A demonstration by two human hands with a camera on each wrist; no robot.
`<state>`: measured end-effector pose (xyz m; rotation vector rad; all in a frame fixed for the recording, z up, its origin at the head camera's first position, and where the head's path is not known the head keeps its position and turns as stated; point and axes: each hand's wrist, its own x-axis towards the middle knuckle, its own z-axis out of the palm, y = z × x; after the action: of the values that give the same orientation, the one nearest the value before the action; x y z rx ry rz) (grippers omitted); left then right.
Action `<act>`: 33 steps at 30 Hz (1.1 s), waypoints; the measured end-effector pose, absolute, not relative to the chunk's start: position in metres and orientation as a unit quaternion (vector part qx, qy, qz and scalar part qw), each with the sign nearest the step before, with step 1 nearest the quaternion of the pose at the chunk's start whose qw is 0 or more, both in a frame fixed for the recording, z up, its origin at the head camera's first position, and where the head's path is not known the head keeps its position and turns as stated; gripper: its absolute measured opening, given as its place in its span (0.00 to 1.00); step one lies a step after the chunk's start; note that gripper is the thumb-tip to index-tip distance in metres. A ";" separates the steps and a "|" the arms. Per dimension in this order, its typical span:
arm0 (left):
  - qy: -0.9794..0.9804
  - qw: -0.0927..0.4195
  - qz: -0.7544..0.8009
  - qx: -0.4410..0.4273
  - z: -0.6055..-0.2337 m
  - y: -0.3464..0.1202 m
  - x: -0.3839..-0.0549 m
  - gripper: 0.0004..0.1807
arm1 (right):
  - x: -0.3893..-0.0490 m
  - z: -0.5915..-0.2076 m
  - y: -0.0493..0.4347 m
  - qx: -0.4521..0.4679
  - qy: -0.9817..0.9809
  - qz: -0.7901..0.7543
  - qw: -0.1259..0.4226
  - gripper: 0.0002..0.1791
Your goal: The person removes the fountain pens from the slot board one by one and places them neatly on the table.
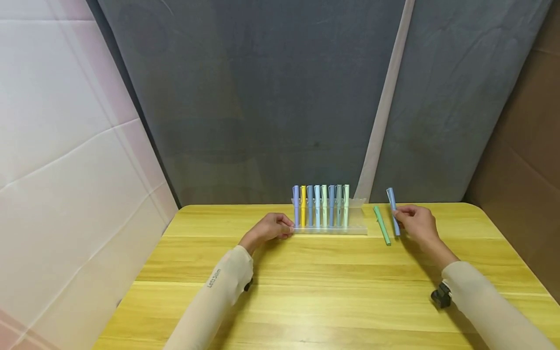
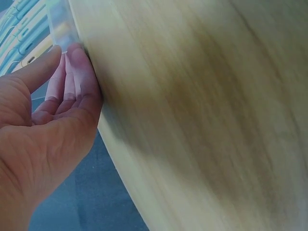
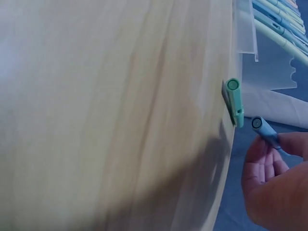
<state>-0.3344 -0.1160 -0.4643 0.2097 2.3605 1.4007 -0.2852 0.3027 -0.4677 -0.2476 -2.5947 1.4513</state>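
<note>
A clear plastic pen rack [image 1: 358, 230] stands near the table's far edge, with several capped pens upright in a row. They run from a purple pen [image 1: 296, 206] and a yellow pen [image 1: 303, 206] at the left to a pale green pen [image 1: 346, 206]. My left hand [image 1: 272, 226] pinches the rack's left front corner between thumb and fingers. To the right of the rack, my right hand [image 1: 417, 224] holds a blue pen [image 3: 267, 132] between thumb and fingers, tilted with its clip end up. Beside it a green pen [image 1: 382, 225] lies on the table.
The wooden table [image 1: 306, 291] has rounded far corners. A grey curtain [image 1: 262, 107] hangs right behind its far edge, crossed by a pale strip [image 1: 385, 107]. White cloth [image 1: 78, 160] bounds the left side and a brown panel [image 1: 520, 160] the right.
</note>
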 end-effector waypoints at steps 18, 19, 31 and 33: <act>0.836 0.191 0.509 0.077 -0.466 -0.116 -0.335 0.06 | -0.287 -0.478 0.300 -0.064 -0.922 0.380 0.036 0.16; 0.836 0.191 0.508 0.078 -0.466 -0.117 -0.335 0.06 | -0.287 -0.478 0.299 -0.062 -0.925 0.372 0.039 0.16; 0.833 0.193 0.511 0.085 -0.467 -0.118 -0.335 0.06 | -0.288 -0.481 0.298 -0.058 -0.937 0.340 0.057 0.16; 0.833 0.193 0.511 0.087 -0.467 -0.118 -0.335 0.06 | -0.288 -0.481 0.297 -0.057 -0.939 0.335 0.058 0.15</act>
<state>-0.3352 -0.1179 -0.4671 0.2431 2.3375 1.4338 -0.2882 0.2973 -0.4806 -0.1735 -2.8439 1.0166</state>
